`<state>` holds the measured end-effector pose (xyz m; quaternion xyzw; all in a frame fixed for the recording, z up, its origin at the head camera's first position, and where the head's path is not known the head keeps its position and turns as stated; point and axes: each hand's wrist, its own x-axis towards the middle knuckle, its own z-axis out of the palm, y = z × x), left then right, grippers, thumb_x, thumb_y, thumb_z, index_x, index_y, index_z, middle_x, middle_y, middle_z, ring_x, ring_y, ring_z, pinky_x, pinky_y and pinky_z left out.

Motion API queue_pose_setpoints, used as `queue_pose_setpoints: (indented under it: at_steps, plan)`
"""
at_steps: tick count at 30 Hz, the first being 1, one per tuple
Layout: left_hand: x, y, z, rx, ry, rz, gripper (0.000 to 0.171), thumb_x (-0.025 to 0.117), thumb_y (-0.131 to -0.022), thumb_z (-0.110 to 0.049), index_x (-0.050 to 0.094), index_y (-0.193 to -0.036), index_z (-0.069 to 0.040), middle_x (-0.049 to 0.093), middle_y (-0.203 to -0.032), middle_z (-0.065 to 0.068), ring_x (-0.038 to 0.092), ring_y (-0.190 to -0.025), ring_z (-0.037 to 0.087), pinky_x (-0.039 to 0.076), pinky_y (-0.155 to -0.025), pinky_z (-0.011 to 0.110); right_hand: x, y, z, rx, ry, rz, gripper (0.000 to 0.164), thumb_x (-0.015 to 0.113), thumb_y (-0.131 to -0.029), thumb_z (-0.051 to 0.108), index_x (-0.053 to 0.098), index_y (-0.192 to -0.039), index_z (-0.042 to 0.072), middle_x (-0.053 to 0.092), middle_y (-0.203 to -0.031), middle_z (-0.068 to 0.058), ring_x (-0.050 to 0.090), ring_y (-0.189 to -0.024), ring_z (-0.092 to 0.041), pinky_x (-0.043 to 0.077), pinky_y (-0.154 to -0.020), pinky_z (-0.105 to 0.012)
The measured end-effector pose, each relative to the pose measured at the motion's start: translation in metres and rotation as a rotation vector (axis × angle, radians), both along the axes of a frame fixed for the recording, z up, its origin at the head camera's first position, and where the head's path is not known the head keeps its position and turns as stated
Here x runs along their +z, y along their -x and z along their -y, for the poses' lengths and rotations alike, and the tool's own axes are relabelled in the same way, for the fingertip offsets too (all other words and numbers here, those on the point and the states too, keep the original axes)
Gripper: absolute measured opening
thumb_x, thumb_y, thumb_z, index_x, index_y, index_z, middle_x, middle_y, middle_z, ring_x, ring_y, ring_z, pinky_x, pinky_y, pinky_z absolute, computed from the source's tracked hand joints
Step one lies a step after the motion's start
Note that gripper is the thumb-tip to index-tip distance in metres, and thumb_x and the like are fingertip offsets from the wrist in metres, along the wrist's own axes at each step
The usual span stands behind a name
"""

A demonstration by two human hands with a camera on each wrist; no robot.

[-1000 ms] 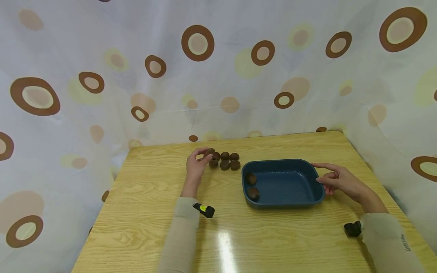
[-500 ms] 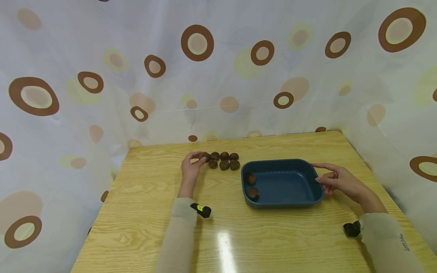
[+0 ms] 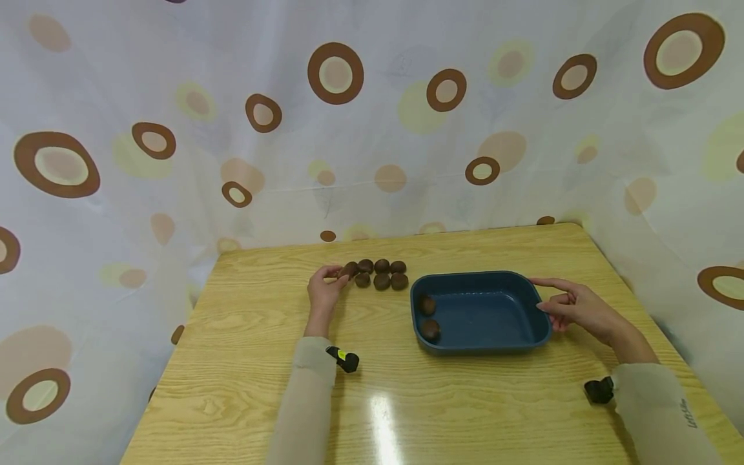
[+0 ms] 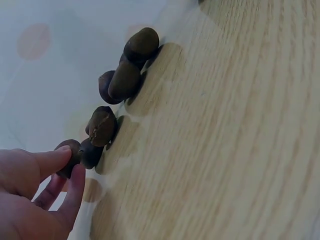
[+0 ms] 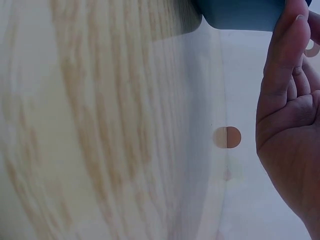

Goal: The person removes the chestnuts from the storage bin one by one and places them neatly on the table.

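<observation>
My left hand (image 3: 323, 294) pinches a brown chestnut (image 3: 349, 270) between thumb and fingers at the left end of the back row. In the left wrist view that held chestnut (image 4: 75, 152) touches or nearly touches a darker one (image 4: 91, 154) beside it. Several more chestnuts (image 3: 382, 281) lie in two short rows to its right. A dark blue rectangular tray (image 3: 485, 349) stands right of them, with two chestnuts (image 3: 431, 329) along its left inner wall. My right hand (image 3: 593, 314) grips the tray's right rim, thumb at the inner side; its lower fingers are partly hidden.
Everything stands on a light wood-grain table (image 3: 232, 387). A white curtain (image 3: 372, 129) with brown ring patterns hangs behind it and at both sides. Each wrist wears a small black camera, the left one (image 3: 347, 360) on a strap over the sleeve.
My left hand has moved left and slightly down with its chestnut, from over the row to the left end of it. The right hand and the tray stay in place.
</observation>
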<state>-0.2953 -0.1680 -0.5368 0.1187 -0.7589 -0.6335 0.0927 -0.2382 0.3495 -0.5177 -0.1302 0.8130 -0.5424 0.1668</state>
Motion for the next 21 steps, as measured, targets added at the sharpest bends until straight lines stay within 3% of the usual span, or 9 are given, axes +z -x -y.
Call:
queue_pose_setpoints:
  at_steps: [10, 21]
  plan:
    - [-0.007, 0.001, 0.0, 0.022, 0.092, 0.037, 0.024, 0.079, -0.091, -0.003, 0.074, -0.114, -0.001, 0.062, -0.11, 0.013, 0.064, -0.092, 0.019, 0.051, -0.076, 0.022, -0.001, 0.0, -0.001, 0.007, 0.008, -0.011, 0.061, 0.063, -0.105, 0.016, 0.037, -0.161, 0.009, 0.067, -0.071, -0.007, 0.068, -0.063, -0.032, 0.06, -0.059, -0.041]
    - [-0.013, 0.003, -0.004, 0.028, 0.264, 0.011, 0.022, 0.079, -0.091, -0.004, 0.074, -0.112, -0.002, 0.067, -0.109, 0.017, 0.068, -0.097, 0.03, 0.056, -0.084, 0.039, 0.0, 0.001, -0.001, 0.01, -0.005, -0.014, 0.062, 0.062, -0.106, 0.017, 0.036, -0.161, 0.009, 0.067, -0.071, -0.007, 0.068, -0.064, -0.032, 0.06, -0.06, -0.04]
